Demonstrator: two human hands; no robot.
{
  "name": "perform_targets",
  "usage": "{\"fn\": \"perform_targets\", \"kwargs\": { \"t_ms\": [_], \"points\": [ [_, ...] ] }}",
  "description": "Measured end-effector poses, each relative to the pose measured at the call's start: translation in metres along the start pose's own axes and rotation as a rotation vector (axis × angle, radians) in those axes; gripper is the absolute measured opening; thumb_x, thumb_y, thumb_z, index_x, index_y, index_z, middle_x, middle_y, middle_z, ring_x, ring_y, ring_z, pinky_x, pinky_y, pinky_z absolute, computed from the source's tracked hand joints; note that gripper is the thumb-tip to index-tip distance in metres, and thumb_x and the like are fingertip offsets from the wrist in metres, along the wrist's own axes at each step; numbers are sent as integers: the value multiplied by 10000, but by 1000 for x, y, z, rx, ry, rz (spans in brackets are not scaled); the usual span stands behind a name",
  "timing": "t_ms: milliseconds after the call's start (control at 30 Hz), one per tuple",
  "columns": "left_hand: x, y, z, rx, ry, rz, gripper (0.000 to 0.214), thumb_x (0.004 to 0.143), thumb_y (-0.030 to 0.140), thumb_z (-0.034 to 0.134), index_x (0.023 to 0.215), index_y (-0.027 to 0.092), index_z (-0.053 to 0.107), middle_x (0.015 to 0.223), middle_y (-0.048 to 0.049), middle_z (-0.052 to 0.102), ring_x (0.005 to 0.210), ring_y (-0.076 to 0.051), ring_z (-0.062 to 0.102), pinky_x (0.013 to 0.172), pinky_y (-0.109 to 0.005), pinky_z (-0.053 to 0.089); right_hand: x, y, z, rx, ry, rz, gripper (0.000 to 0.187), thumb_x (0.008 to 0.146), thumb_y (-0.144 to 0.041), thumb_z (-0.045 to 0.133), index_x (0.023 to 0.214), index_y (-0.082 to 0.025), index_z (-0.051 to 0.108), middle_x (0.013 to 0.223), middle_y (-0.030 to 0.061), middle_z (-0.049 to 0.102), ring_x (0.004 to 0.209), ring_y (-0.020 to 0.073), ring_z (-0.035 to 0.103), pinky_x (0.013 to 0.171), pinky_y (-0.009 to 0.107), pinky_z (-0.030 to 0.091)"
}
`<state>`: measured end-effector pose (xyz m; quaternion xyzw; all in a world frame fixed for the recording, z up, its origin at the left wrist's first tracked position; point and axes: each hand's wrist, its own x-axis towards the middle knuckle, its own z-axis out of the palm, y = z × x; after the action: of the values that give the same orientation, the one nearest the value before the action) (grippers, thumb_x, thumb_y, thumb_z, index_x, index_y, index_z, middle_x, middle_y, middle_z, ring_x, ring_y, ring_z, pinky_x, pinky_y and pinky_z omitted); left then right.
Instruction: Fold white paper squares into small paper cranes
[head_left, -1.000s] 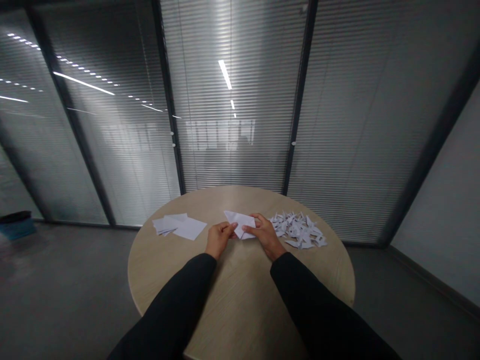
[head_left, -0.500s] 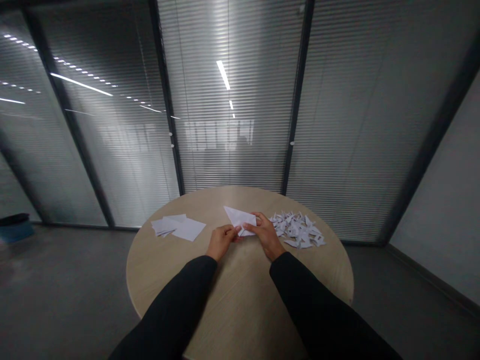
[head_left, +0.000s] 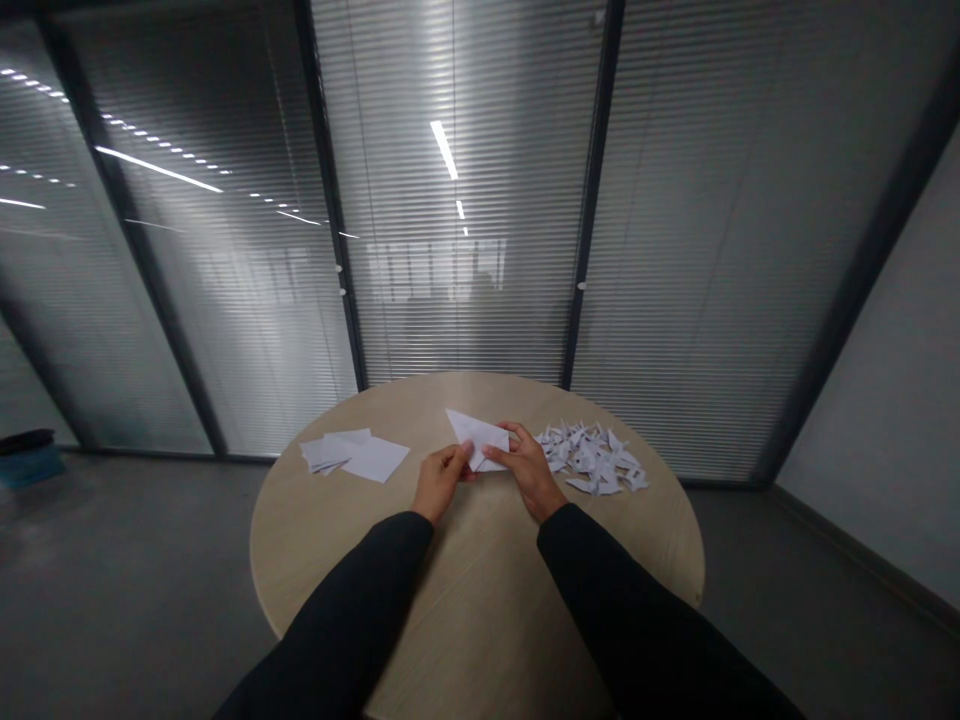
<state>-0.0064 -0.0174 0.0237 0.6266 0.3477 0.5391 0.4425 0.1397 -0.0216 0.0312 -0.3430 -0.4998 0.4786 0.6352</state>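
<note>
Left hand (head_left: 439, 481) and right hand (head_left: 527, 468) apparently pinch the folded paper (head_left: 475, 437) between them.

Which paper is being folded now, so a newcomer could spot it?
On the round wooden table, look between the flat white sheets on the left and the heap of small folded pieces on the right. The folded sheet there is the only paper held, pinched by left hand and right hand: one large pointed triangle.
</note>
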Motion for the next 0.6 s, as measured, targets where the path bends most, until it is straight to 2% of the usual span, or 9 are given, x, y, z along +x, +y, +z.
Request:
{"fn": "perform_targets", "kwargs": {
  "t_ms": [133, 200, 300, 400, 600],
  "points": [
    [-2, 4, -2, 218, 117, 110, 457, 770, 573, 454, 580, 168, 548, 503, 6, 545, 498, -132, 540, 529, -228, 417, -2, 0, 2, 0, -31, 22, 545, 512, -313, 796, 955, -214, 494, 772, 10, 683, 648, 183, 638, 626, 298, 487],
    [-5, 9, -4, 375, 150, 177, 455, 794, 533, 447, 531, 173, 541, 498, -7, 566, 496, -128, 531, 542, -224, 390, -2, 1, 3, 2, -39, 25, 545, 515, -321, 793, 958, -215, 493, 770, 10, 682, 645, 183, 638, 621, 298, 488],
    [-9, 15, -5, 483, 171, 226, 450, 817, 495, 430, 521, 176, 546, 506, -14, 580, 490, -121, 521, 544, -222, 368, -3, 1, 4, 6, -37, 24, 552, 506, -330, 795, 954, -215, 495, 771, 10, 681, 641, 182, 637, 620, 297, 488],
    [-9, 14, -4, 448, 146, 218, 450, 819, 503, 421, 543, 172, 553, 528, -14, 587, 518, -125, 536, 560, -222, 383, -2, 1, 4, 29, -29, 26, 555, 500, -323, 799, 950, -210, 496, 787, 15, 686, 640, 180, 635, 611, 291, 486],
    [-1, -2, -2, 153, -49, 65, 420, 734, 564, 514, 633, 156, 540, 603, -12, 609, 608, -171, 630, 585, -256, 477, 1, 2, 0, 60, 26, 2, 545, 493, -276, 803, 937, -195, 498, 743, 0, 686, 621, 158, 621, 616, 274, 469]
  ]
}}
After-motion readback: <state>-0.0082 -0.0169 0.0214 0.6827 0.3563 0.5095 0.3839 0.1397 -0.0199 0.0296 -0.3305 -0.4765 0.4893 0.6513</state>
